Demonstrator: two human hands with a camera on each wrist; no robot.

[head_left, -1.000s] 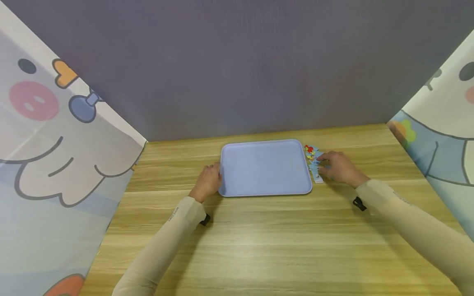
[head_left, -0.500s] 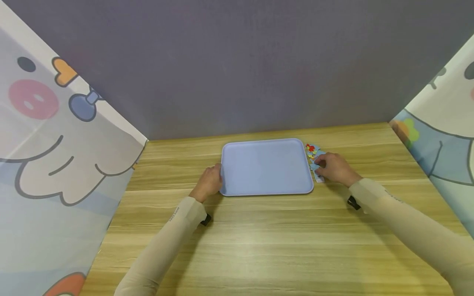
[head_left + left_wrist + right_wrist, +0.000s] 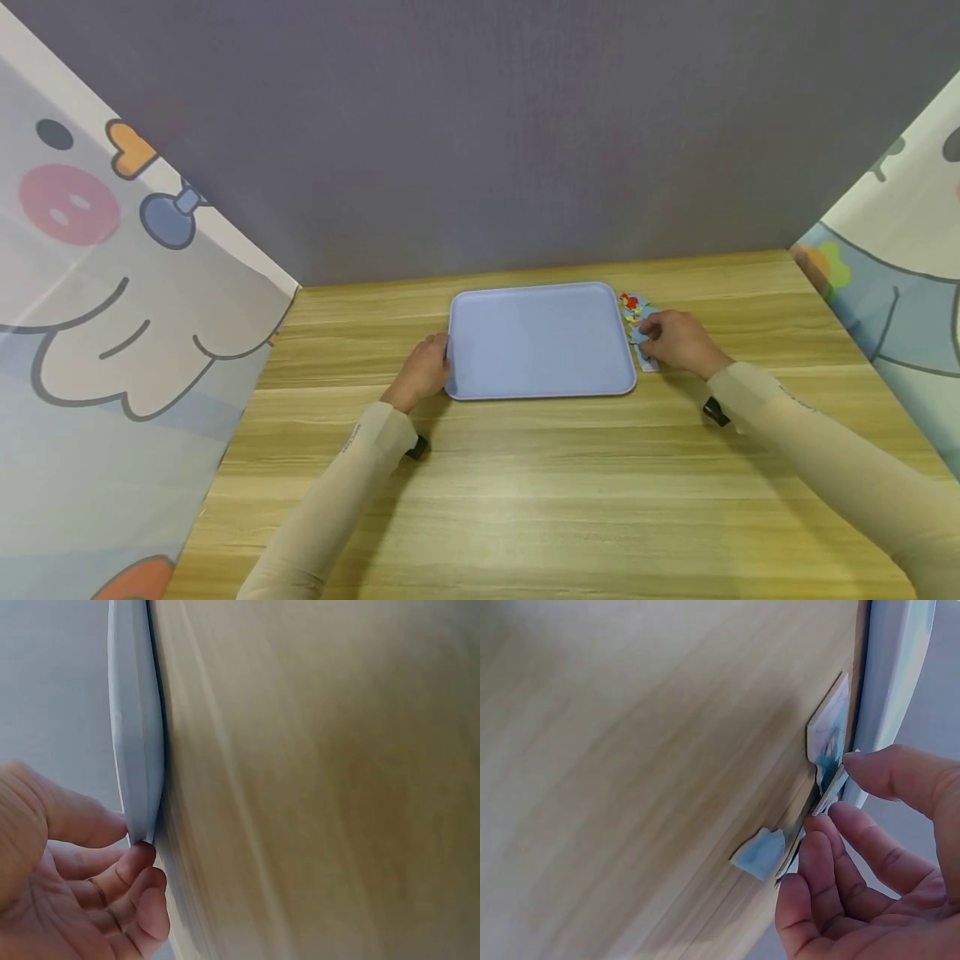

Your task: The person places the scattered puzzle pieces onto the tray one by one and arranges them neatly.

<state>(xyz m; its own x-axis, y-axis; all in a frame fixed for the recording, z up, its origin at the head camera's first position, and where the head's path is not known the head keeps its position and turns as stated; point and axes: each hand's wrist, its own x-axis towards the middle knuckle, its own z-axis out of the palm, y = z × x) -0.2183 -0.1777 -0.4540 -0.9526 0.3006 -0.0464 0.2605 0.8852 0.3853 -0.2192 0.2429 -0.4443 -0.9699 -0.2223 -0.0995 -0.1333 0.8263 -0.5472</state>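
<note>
A pale blue rectangular tray (image 3: pixel 540 342) lies flat on the table. My left hand (image 3: pixel 422 371) grips its left rim; in the left wrist view the thumb and curled fingers pinch the tray's edge (image 3: pixel 139 735). Along the tray's right side lie several colourful puzzle pieces (image 3: pixel 630 302), one with a red figure. Over them, my right hand (image 3: pixel 678 340) pinches one thin puzzle piece (image 3: pixel 829 793) between thumb and fingers, tilted on its edge. A pale, pointed piece (image 3: pixel 831 724) lies beyond it, and a small light-blue piece (image 3: pixel 759 853) lies apart on the wood. The fingers partly hide other pieces.
The wood-grain table (image 3: pixel 525 483) meets a grey wall (image 3: pixel 480 150) behind the tray. Cartoon-printed panels stand at the left (image 3: pixel 112 317) and right (image 3: pixel 892 292). Both forearms wear beige sleeves.
My right hand has shifted slightly left and its thumb and fingers have come together on a puzzle piece. My left hand stays at the tray's rim.
</note>
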